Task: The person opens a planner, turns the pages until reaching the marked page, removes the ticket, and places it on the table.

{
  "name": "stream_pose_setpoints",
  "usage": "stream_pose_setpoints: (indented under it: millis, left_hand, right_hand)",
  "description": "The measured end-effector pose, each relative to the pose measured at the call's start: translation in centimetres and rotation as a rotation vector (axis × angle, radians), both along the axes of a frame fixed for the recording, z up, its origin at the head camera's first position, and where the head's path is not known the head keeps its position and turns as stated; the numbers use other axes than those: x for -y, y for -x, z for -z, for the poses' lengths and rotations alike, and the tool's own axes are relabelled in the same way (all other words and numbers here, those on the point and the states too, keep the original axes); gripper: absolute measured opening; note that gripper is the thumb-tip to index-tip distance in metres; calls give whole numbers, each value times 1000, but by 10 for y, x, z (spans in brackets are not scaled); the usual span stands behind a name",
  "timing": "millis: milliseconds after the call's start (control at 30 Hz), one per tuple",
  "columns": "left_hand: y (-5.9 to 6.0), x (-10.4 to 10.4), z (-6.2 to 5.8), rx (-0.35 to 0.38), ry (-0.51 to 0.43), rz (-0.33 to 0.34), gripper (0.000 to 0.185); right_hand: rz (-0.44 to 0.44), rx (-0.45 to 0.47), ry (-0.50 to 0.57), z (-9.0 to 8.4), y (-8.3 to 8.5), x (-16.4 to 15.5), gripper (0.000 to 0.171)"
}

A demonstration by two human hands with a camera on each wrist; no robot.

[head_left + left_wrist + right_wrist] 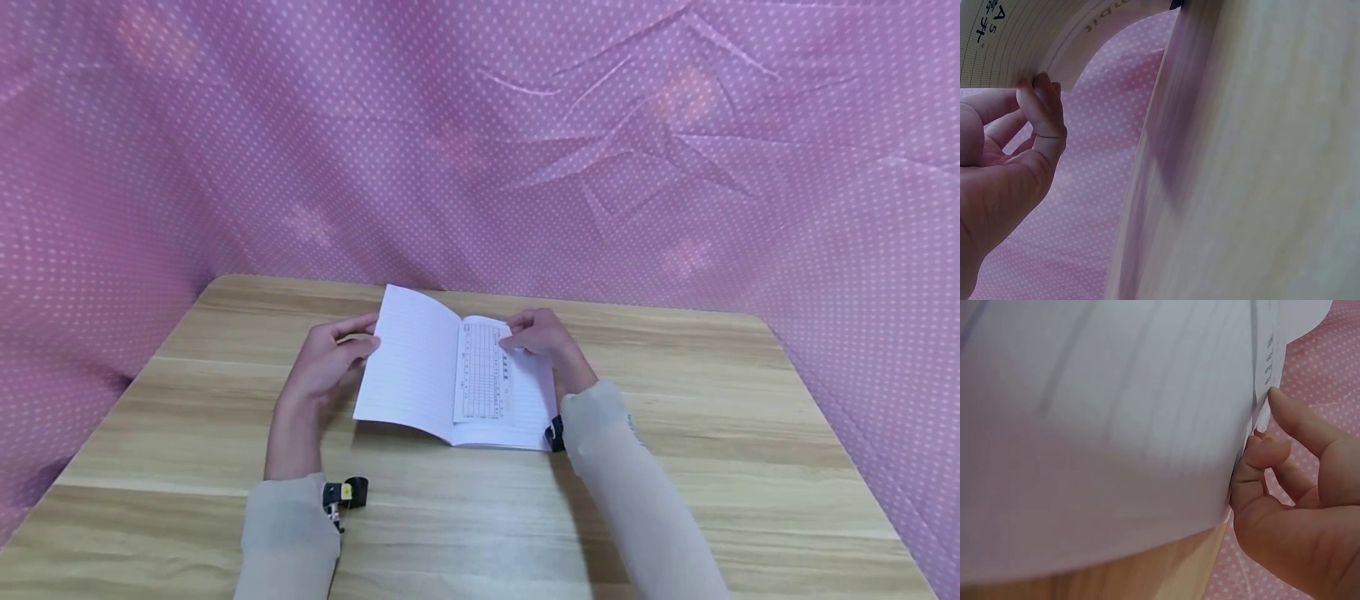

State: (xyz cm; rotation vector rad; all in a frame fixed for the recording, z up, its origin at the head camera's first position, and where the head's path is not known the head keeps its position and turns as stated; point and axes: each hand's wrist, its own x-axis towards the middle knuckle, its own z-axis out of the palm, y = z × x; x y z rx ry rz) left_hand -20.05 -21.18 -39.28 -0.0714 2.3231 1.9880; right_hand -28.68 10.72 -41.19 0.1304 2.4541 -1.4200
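An open lined notebook (408, 367) is at the middle of the table, its left half raised and tilted. My left hand (322, 358) pinches the outer left edge of that half between thumb and fingers. The left wrist view shows the cover (997, 50) bent, with dark lettering, beside the fingertips. On the right page lies a printed form (480, 375) with a ruled grid, close to the spine. My right hand (543, 337) pinches the form near its upper right edge. In the right wrist view, the thumb and curled fingers meet at the form's edge (1266, 356).
The notebook rests on a wood-grain table (712, 467) with rounded far corners. A pink dotted cloth (480, 150) hangs behind it and at both sides. Small black devices (348, 493) are strapped at the wrists, over light sleeves (288, 525).
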Motion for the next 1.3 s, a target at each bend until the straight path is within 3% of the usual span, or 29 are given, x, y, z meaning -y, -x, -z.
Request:
stream_pose_setpoints:
  millis: [467, 933, 1300]
  left_hand:
    - [-1, -1, -1, 0, 8, 4, 45]
    - [2, -2, -3, -20, 16, 20, 45]
    - [0, -5, -4, -14, 20, 18, 46]
  right_hand:
    - [29, -21, 59, 4, 3, -3, 11]
    - [12, 46, 273, -4, 2, -3, 14]
    - [-3, 138, 455, -6, -3, -13, 31]
